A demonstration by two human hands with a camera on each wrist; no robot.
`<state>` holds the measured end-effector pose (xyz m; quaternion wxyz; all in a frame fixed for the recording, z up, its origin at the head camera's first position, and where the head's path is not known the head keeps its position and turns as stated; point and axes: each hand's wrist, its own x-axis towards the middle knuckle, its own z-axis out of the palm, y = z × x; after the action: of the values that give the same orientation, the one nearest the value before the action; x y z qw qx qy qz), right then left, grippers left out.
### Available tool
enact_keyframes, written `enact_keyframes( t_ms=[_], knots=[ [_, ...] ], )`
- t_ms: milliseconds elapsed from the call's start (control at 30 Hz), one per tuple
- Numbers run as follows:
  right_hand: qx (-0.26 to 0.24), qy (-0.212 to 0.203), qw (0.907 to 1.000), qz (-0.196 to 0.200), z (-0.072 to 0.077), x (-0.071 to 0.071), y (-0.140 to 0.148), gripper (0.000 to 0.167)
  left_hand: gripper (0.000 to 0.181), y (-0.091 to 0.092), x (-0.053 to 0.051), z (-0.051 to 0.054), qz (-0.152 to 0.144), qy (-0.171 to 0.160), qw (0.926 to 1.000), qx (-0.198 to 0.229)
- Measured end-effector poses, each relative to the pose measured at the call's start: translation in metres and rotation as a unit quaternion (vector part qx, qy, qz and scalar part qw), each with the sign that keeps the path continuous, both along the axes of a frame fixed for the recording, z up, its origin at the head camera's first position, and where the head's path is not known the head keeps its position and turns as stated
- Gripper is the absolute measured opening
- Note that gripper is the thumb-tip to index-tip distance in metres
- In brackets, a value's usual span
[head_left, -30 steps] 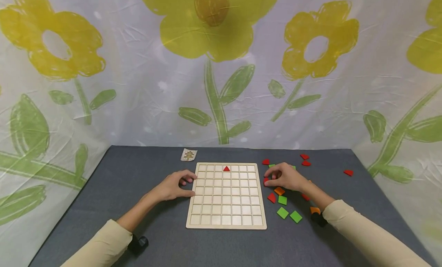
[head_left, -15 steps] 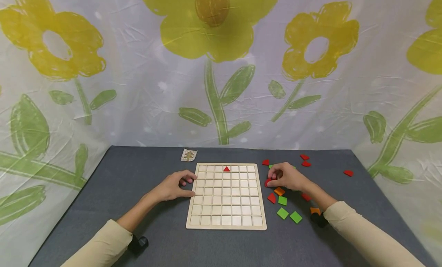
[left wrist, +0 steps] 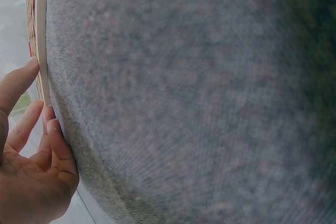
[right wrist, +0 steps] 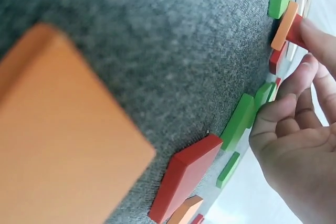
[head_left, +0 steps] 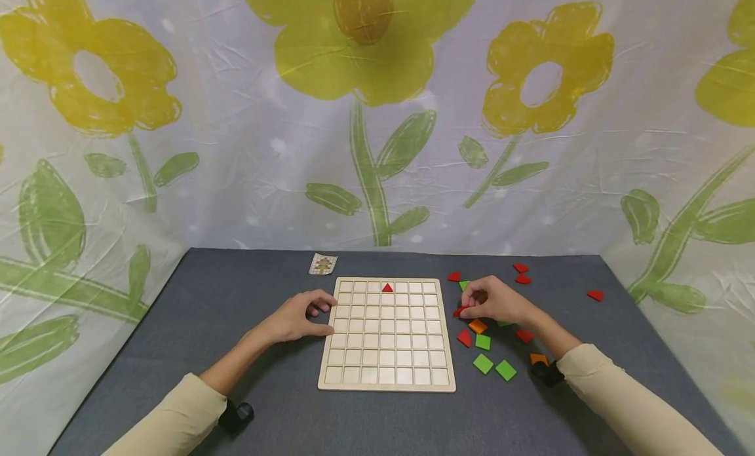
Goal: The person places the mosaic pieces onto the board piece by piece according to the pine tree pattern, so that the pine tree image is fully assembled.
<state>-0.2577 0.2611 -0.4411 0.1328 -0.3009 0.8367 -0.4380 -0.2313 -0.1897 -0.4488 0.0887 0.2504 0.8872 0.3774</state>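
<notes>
A pale wooden grid board [head_left: 386,340] lies on the dark cloth, a red triangle tile [head_left: 387,288] in its top row. My left hand [head_left: 299,317] touches the board's left edge with spread thumb and fingertips; the left wrist view shows them against its side [left wrist: 43,72]. To the right of the board, my right hand [head_left: 498,301] pinches a red tile [head_left: 459,311] between thumb and finger, low over the loose pieces. In the right wrist view that red tile [right wrist: 297,31] is partly hidden behind an orange tile [right wrist: 285,26].
Green tiles [head_left: 483,363], red tiles [head_left: 464,338] and orange tiles [head_left: 538,359] are scattered right of the board, some under the right forearm. Several red tiles [head_left: 522,280] lie farther back. A small patterned card [head_left: 323,265] sits behind the board's left corner.
My right hand has drawn slightly right, away from the board, and the red tile at its fingertips has moved with it. The left hand stays at the board's edge.
</notes>
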Motion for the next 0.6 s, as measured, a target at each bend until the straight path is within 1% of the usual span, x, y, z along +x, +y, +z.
enact_keyframes(
  t_ms=[200,400,600],
  knots=[
    [-0.022,-0.003,0.9997,0.012,0.0006,-0.0003,0.003,0.01,0.048,-0.0009,-0.0007,0.0,-0.002,0.0,1.0,-0.003],
    [-0.021,-0.008,0.9997,0.003,0.0025,0.0007,0.0041,0.01,0.048,-0.0006,-0.0003,0.0013,-0.002,0.002,1.0,-0.007],
    [-0.029,0.004,0.9996,-0.005,0.0021,0.0008,0.0048,0.009,0.048,-0.0003,0.0003,0.0018,-0.003,-0.004,1.0,-0.002]
  ],
)
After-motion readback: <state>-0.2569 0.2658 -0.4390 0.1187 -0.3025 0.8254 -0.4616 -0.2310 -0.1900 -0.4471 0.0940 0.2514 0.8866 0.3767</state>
